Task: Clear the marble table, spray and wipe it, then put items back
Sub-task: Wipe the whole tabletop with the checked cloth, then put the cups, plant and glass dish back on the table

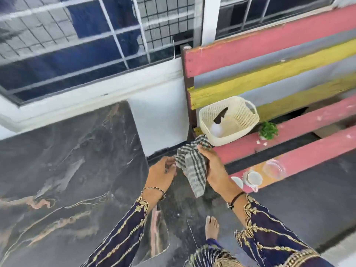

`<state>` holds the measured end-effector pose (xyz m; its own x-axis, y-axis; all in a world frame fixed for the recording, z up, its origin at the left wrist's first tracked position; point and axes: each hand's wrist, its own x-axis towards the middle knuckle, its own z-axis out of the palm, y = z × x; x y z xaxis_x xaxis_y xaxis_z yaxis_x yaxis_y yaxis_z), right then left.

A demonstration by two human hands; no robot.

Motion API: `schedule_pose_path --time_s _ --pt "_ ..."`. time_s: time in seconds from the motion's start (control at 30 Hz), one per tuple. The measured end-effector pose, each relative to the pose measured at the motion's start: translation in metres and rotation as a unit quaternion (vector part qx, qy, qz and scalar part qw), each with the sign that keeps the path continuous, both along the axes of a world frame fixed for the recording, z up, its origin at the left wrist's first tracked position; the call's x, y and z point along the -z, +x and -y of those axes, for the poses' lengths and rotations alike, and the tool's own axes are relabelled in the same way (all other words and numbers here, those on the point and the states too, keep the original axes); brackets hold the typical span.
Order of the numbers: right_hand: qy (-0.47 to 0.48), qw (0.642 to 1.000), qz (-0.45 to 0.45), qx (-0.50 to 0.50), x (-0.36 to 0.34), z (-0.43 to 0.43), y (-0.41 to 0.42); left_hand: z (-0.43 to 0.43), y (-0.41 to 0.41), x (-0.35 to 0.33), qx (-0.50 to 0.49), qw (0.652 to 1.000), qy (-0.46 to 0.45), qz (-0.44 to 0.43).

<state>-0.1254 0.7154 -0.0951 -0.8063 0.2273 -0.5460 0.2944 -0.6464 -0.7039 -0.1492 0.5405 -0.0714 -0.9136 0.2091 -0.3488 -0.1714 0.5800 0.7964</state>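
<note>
Marble table [67,160] at left; right hand [210,164] grips checked cloth [190,166] (left hand [161,171] near, fingers [170,164] loose).

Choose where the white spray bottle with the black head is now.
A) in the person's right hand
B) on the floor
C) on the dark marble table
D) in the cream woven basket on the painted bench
D: the white spray bottle with the black head lies inside the cream woven basket on the pink and yellow slatted bench; the right hand grips only the grey checked cloth.
</note>
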Motion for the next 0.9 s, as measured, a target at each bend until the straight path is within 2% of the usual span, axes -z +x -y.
schedule_pose_path --time_s 0.13,0.33,0.67,0.77,0.9 --pt "0.006 0.998 0.034 0.060 0.010 -0.073 -0.034 -0.078 -0.027 0.018 0.045 0.999 -0.010 0.022" --pt "0.064 0.986 0.076 0.135 0.028 -0.161 -0.092 -0.143 -0.052 0.043 0.102 0.993 -0.057 0.024" --pt "0.102 0.979 0.146 0.094 0.074 -0.250 -0.174 -0.164 -0.069 0.084 0.142 0.982 -0.114 0.042" --pt "0.119 0.974 0.169 0.088 0.090 -0.260 -0.174 -0.172 -0.072 0.092 0.149 0.981 -0.117 0.047" --pt "0.068 0.980 0.133 0.129 0.098 -0.261 -0.145 -0.186 -0.066 0.098 0.165 0.977 -0.114 0.071"
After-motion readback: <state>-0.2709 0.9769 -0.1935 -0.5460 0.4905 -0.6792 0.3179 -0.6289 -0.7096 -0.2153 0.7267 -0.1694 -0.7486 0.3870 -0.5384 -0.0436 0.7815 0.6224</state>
